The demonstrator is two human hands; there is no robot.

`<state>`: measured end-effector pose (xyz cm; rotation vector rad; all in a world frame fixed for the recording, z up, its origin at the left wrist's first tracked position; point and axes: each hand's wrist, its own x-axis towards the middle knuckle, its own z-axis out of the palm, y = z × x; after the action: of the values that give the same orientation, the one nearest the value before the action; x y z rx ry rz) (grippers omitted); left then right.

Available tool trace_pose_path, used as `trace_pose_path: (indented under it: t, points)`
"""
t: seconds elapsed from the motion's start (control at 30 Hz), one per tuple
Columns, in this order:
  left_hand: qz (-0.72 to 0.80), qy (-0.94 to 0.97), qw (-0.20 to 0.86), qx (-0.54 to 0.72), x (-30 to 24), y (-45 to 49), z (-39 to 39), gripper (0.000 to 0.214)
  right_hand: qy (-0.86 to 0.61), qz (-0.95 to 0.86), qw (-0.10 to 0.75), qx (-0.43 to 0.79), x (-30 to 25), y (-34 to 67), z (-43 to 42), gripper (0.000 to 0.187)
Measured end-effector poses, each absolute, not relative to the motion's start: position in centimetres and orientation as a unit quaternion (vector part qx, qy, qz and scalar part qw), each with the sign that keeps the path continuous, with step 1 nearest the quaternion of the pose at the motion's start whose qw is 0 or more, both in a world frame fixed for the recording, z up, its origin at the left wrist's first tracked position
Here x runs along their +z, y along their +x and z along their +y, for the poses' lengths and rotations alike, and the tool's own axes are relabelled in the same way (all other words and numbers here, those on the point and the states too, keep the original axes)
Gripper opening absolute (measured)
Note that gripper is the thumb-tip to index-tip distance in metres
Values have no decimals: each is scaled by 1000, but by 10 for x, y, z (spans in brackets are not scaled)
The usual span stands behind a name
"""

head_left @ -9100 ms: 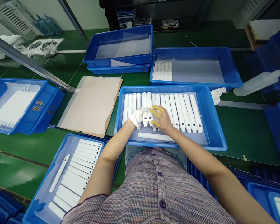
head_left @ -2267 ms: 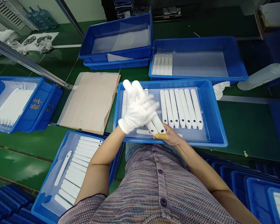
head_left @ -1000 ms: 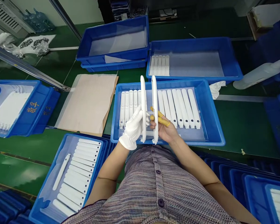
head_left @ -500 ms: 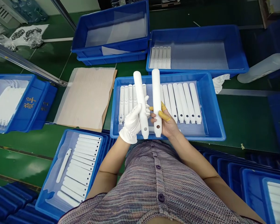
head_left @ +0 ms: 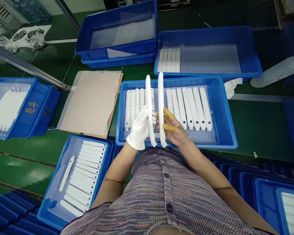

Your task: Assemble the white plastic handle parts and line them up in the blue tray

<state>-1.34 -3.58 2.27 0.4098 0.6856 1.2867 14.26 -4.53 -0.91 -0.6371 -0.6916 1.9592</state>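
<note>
My left hand (head_left: 139,129), in a white glove, is closed round a long white plastic part (head_left: 149,107). My right hand (head_left: 175,129), with yellow covers on some fingers, grips a second long white plastic part (head_left: 161,107). Both parts stand side by side, a small gap between them, their narrow edges turned to me and their small-tabbed ends nearest my body. Beneath them is a blue tray (head_left: 226,127) lined with a pale sheet. In it lie a left row of similar parts (head_left: 128,109) and a right row (head_left: 196,107) with dark holes at the near ends.
At lower left, another blue tray (head_left: 42,209) holds a column of white parts and one apart. A blue bin (head_left: 208,34) with several parts stands behind, beside stacked bins (head_left: 117,54). A foam-covered board (head_left: 88,101) lies left. Further trays (head_left: 264,195) are at right.
Both hands have rolled the white parts, so their narrow edges now face me instead of their broad faces. The two parts are slightly closer together. The trays are unchanged.
</note>
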Motion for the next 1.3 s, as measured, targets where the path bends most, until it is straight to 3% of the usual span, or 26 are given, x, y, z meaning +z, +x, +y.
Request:
trace_pose_path:
  t: [0.13,0.2,0.3,0.43,0.63,0.83,1.0,1.2,1.3]
  points:
    - [319,233,715,577,17,-11,-38,26,-300,-388,479,728,-17,141,-51,66]
    - [332,272,711,557,12,-13,-39,20,-340,-470,514,632,-22,139,-54,61]
    - [327,311,742,496,4,-17,-37,36,-394,-570,548,468,-28,137,-59,54]
    - [296,347,748,483,-1,-20,-32,43,-430,-624,535,373,-31,137,-63,61]
    - [311,353,748,469,2,-16,-28,45,-458,-606,521,388,-26,138,-62,52]
    - [308,416,717,467,8,-12,-35,43,-419,-485,607,470,12,149,-35,40]
    - [350,450,700,429,-1,-2,-44,45,-412,-463,642,451,64,141,-4,56]
    - [395,471,664,426,-1,-15,-39,46,-397,-448,581,551,44,144,15,51]
    - [475,484,601,423,-5,-28,-22,46,-483,-493,478,543,0,159,27,44]
